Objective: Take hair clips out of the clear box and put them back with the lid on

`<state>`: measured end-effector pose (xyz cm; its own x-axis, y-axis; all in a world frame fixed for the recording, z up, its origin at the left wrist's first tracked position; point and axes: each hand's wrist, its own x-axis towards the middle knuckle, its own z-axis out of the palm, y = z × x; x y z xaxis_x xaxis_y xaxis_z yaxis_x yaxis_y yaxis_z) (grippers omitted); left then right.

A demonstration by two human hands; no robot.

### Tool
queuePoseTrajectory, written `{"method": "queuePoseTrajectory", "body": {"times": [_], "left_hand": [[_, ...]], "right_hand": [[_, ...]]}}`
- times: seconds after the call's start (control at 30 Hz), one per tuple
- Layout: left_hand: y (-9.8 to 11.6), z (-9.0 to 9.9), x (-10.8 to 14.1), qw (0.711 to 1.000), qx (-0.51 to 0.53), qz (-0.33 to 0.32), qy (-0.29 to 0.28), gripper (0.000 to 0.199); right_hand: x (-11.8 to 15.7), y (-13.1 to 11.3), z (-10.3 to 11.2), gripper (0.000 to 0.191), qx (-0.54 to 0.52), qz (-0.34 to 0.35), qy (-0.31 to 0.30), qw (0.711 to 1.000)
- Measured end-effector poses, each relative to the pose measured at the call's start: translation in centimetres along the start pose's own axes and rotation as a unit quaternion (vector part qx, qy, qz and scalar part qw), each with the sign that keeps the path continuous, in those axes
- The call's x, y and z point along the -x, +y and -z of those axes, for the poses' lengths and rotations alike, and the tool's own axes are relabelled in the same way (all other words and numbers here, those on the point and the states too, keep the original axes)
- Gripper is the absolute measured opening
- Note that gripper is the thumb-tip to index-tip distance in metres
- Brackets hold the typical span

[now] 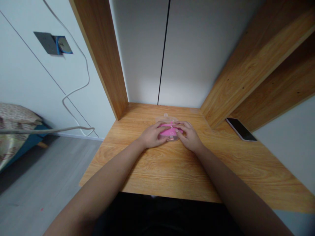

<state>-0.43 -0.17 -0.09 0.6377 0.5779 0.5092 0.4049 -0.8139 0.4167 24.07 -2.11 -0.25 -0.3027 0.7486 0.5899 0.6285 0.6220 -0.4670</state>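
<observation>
Pink-filled clear pouch [169,129] sits between the left hand [152,135] and right hand [188,136], both gripping it.

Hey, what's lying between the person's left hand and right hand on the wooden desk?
The head view shows a pink item inside a clear plastic pouch, with the left hand and right hand touching it from either side.

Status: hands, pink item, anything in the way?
Left hand, right hand both on pink item. Item in transparent plastic packet. Smartphone off to right, apart.
</observation>
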Motion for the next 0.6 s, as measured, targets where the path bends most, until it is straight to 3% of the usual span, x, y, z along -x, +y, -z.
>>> {"method": "queuePoseTrajectory", "body": {"times": [0.6], "left_hand": [[-0.17, -0.1, 0.02, 1.0, 0.0, -0.005, -0.004, 0.059]], "right_hand": [[-0.04, -0.07, -0.01, 0.025, -0.003, 0.001, 0.002, 1.0]]}}
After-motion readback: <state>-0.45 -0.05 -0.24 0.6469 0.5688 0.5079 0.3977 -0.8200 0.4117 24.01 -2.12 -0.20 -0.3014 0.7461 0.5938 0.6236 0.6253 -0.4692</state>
